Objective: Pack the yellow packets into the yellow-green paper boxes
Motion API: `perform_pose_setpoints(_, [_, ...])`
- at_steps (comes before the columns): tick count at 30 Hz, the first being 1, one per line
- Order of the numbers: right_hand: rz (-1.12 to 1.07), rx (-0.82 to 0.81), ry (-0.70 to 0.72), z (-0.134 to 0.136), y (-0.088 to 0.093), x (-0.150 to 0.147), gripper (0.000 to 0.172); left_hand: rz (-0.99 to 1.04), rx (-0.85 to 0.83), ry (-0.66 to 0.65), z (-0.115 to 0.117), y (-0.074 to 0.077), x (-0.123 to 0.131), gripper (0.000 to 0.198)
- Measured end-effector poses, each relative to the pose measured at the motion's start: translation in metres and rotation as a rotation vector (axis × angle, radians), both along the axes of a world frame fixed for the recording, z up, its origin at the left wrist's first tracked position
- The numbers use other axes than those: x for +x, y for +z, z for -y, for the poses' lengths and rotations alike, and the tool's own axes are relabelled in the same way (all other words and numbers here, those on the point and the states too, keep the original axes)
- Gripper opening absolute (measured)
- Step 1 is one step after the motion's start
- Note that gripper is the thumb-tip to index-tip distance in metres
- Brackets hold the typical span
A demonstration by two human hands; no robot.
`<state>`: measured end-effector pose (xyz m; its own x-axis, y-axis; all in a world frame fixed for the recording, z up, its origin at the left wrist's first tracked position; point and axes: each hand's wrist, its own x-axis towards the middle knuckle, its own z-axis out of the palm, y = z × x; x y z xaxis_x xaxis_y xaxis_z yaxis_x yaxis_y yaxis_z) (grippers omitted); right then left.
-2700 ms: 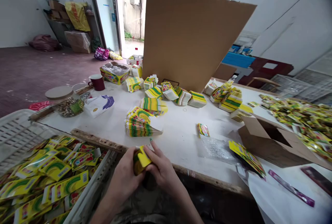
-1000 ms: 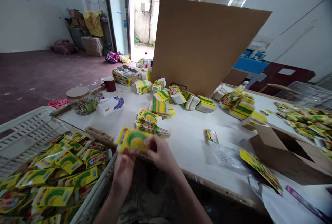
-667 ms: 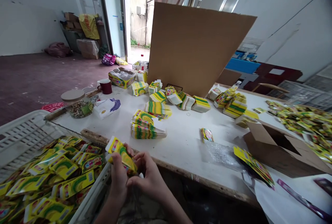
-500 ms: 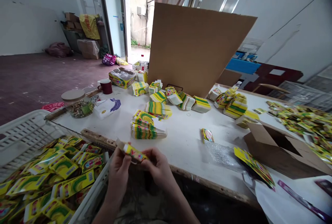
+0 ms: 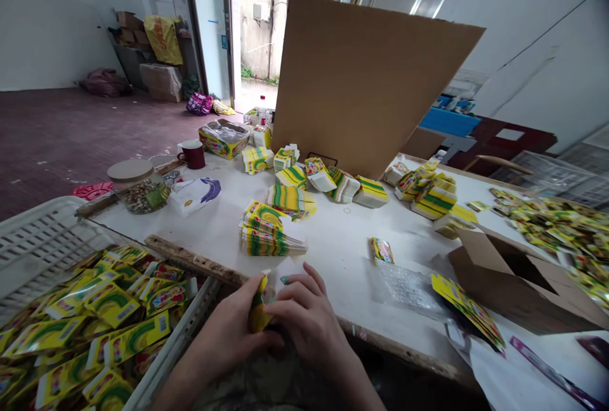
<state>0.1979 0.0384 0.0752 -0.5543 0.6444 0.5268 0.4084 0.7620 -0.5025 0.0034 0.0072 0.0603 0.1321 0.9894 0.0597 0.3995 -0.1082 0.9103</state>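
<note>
A small yellow carton (image 5: 259, 313) is held upright in front of my body at the table's front edge. My left hand (image 5: 233, 322) wraps around its side, fingers closed. My right hand (image 5: 304, 313) presses curled fingertips against the carton's open upper end, its outer fingers raised. Between the hands, a pale flap and a bit of something clear show; what lies inside is mostly hidden. Just beyond, a fanned stack of flat yellow-and-green cartons (image 5: 266, 233) rests on the white table (image 5: 333, 271). To my left, a white plastic crate (image 5: 42, 227) holds many filled yellow cartons (image 5: 111, 303).
More carton stacks (image 5: 371, 192) line the table before a large cardboard sheet (image 5: 366, 87). At left stand a jar (image 5: 137, 192), a tissue pack (image 5: 195, 195) and a mug (image 5: 193, 155). At right are a filled packet (image 5: 381, 250), bubble wrap (image 5: 409, 287), an open cardboard box (image 5: 518, 284) and heaped small packets (image 5: 561, 233).
The carton has turned from lying sideways between both hands to upright in my left hand. My right hand has moved up to its open end.
</note>
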Motion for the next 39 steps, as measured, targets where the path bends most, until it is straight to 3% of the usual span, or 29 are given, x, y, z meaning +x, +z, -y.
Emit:
perform_pose_setpoints(2, [-0.191, -0.082, -0.165, 0.005, -0.008, -0.008, 0.050, -0.056, -0.013, -0.003, 0.000, -0.007, 0.011, 0.053])
perform_pose_setpoints(4, [-0.428, -0.312, -0.288, 0.007, -0.017, -0.015, 0.067, -0.127, 0.063, 0.099, 0.003, -0.016, 0.022, 0.057])
perform_pose_setpoints(6, [-0.601, -0.689, -0.211, 0.007, -0.025, -0.020, 0.069, -0.184, 0.177, 0.133, 0.006, -0.024, 0.029, 0.067])
perform_pose_setpoints(8, [-0.687, -1.035, -0.035, 0.007, -0.030, -0.025, 0.064, -0.207, 0.292, 0.089, 0.009, -0.026, 0.032, 0.066])
perform_pose_setpoints(10, [-0.720, -1.177, 0.046, 0.006, -0.032, -0.027, 0.058, -0.226, 0.368, 0.058, 0.011, -0.025, 0.032, 0.061])
perform_pose_setpoints(14, [-0.648, -0.922, 0.031, 0.008, -0.029, -0.026, 0.062, -0.233, 0.277, 0.048, 0.010, -0.025, 0.029, 0.051])
perform_pose_setpoints(18, [-0.307, -0.596, 0.088, 0.013, -0.024, -0.023, 0.053, -0.195, 0.245, 0.087, 0.007, -0.039, 0.030, 0.063])
perform_pose_setpoints(21, [-0.242, -0.478, -0.042, 0.013, -0.029, -0.020, 0.051, -0.250, 0.295, 0.201, 0.006, -0.044, 0.030, 0.067])
perform_pose_setpoints(23, [-0.225, -0.444, -0.107, 0.011, -0.035, -0.017, 0.052, -0.284, 0.226, 0.216, 0.006, -0.041, 0.027, 0.060])
perform_pose_setpoints(26, [-0.081, -0.445, -0.038, 0.006, -0.038, -0.011, 0.056, -0.281, 0.142, 0.159, 0.004, -0.029, 0.017, 0.049])
perform_pose_setpoints(31, [0.072, -0.499, 0.071, -0.003, -0.018, 0.004, 0.038, -0.266, 0.044, 0.009, -0.001, -0.013, 0.002, 0.047])
perform_pose_setpoints(34, [0.092, -0.530, 0.141, -0.009, -0.007, 0.007, 0.041, -0.282, 0.037, -0.053, -0.003, -0.007, 0.001, 0.048])
perform_pose_setpoints(39, [0.088, -0.517, 0.020, -0.009, -0.023, -0.007, 0.054, -0.333, 0.044, -0.010, -0.007, -0.001, -0.001, 0.046])
